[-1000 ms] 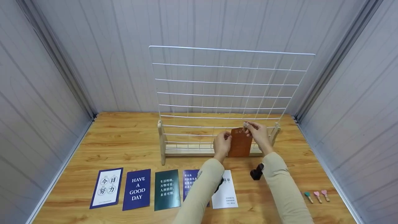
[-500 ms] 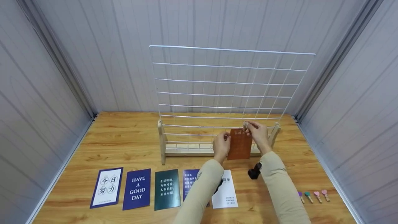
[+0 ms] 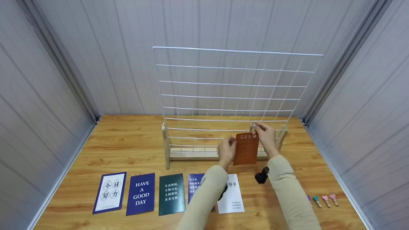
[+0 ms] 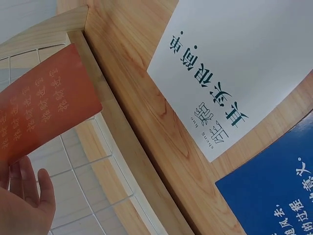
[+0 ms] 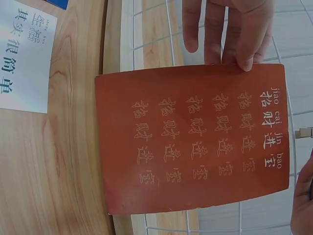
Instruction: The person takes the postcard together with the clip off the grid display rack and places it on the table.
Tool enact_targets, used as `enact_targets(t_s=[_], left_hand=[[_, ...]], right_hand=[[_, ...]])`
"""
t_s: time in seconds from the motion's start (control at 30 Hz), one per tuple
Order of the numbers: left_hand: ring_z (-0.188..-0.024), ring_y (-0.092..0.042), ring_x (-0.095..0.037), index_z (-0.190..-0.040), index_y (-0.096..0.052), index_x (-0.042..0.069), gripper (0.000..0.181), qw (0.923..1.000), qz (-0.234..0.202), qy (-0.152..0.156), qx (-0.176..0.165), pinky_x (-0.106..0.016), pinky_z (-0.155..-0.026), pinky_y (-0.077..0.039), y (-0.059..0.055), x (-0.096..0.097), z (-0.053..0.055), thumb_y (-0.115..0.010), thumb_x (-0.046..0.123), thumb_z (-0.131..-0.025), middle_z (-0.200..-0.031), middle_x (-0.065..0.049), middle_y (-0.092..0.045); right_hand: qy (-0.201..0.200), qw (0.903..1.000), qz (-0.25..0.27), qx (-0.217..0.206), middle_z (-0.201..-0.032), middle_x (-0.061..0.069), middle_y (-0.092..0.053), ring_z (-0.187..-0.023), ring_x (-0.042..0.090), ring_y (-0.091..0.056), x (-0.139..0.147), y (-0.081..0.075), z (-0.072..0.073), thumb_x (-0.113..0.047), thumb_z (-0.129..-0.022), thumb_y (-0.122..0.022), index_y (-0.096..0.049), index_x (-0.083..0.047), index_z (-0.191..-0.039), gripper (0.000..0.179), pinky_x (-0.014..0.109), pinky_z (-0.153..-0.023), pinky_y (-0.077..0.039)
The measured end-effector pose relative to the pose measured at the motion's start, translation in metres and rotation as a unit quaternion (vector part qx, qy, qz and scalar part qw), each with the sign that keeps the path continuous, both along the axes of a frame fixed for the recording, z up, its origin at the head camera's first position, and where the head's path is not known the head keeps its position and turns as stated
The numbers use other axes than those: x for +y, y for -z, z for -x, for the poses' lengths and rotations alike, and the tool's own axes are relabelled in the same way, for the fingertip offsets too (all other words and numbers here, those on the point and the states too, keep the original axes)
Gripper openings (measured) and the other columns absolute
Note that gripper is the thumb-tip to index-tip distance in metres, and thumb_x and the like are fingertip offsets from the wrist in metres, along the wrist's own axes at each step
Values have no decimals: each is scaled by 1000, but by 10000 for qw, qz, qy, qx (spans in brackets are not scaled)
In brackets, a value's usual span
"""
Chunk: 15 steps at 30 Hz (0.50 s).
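An orange-red card with Chinese lettering is held up in front of the lower right part of a white wire grid. My left hand pinches the card's left edge between thumb and fingers. At the card's upper right corner, my right hand pinches a small wooden clothespin beside the grid wires. In the right wrist view the clothespin stands a little apart from the card's top edge, and only part of the right hand shows there.
Wooden feet support the grid. Several printed cards lie in a row in front, among them a white card and a green card. Heart-topped clothespins lie at right, one partly hidden by the right sleeve.
The orange-red card has moved slightly down and left with my left hand. The clothespin has risen a little and now stands above the card's top edge. The right forearm has shifted slightly left.
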<state>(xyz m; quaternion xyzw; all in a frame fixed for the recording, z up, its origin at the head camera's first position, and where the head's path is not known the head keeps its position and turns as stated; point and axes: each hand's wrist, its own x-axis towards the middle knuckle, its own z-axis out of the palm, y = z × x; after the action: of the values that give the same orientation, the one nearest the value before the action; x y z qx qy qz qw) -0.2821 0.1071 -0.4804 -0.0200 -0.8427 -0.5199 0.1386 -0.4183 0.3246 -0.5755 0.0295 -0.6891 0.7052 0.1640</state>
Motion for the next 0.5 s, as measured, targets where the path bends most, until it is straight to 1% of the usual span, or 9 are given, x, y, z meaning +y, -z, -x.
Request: enact_targets(t_s=[0.1,0.13,0.17,0.23,0.27,0.33,0.4,0.47,0.5], left_hand=[[-68,-56,-9,-84,-65,9,5,10000,-24,30,60,-23,-58,-44,1,0,-1,-61,9,-82,-73,3,-61],[-68,-56,-9,-84,-65,9,5,9999,-33,48,86,-23,-58,-44,1,-1,-1,-61,9,-82,-74,3,-62],[-68,-56,-9,-84,-65,9,5,9999,-40,68,109,-23,-59,-44,2,-1,-1,-61,9,-82,-74,3,-62],[-68,-56,-9,-84,-65,9,5,9998,-82,127,90,-23,-59,-44,3,-1,-2,-61,9,-82,-74,3,-61],[-68,-56,-9,-84,-65,9,5,9998,-120,163,65,-23,-59,-45,4,-1,-2,-61,9,-82,-74,3,-61],[-69,-56,-8,-84,-65,9,5,9996,-193,220,6,-22,-59,-45,4,-2,-3,-61,9,-82,-74,3,-61],[-69,-56,-8,-85,-65,8,5,9993,-262,274,-3,-22,-59,-45,4,-2,-4,-61,9,-82,-75,3,-60],[-69,-56,-8,-85,-66,8,6,9989,-332,324,29,-22,-59,-45,5,-2,-5,-61,8,-82,-75,3,-60],[-69,-56,-9,-85,-66,8,6,9988,-355,347,59,-22,-59,-45,5,-2,-5,-61,8,-82,-75,3,-60]], right_hand=[[-107,9999,55,-50,-74,11,-63,-56,17,-59,-11,-25,-22,-18,-83,-63,-64,-3,-101,24,25,-48,-49],[29,9997,-124,-194,-75,10,-63,-57,17,-59,-16,-35,-31,-21,-82,-63,-65,-6,-102,25,26,-49,-49],[106,9993,-256,-256,-76,9,-63,-58,17,-60,-9,-21,-18,-25,-81,-64,-65,-8,-103,28,25,-49,-50],[78,9986,-357,-381,-76,11,-63,-59,18,-59,-10,-26,-22,-25,-82,-63,-64,-7,-104,28,26,-50,-50],[-23,9985,-364,-416,-75,10,-63,-58,17,-59,-18,-42,-38,-24,-83,-62,-64,-6,-104,28,27,-50,-50],[-195,9987,-330,-324,-73,11,-62,-58,18,-59,-19,-49,-43,-17,-84,-61,-63,-4,-105,25,26,-49,-49],[-480,9986,-188,-68,-69,12,-61,-55,18,-57,-25,-64,-57,-13,-83,-62,-63,-1,-104,24,25,-47,-48],[-540,9982,-246,-59,-68,11,-60,-54,16,-56,-37,-89,-79,-12,-83,-62,-62,2,-104,25,26,-48,-48],[-475,9982,-366,-67,-69,12,-60,-55,16,-56,-37,-89,-78,-14,-82,-63,-62,3,-104,28,26,-48,-48]])
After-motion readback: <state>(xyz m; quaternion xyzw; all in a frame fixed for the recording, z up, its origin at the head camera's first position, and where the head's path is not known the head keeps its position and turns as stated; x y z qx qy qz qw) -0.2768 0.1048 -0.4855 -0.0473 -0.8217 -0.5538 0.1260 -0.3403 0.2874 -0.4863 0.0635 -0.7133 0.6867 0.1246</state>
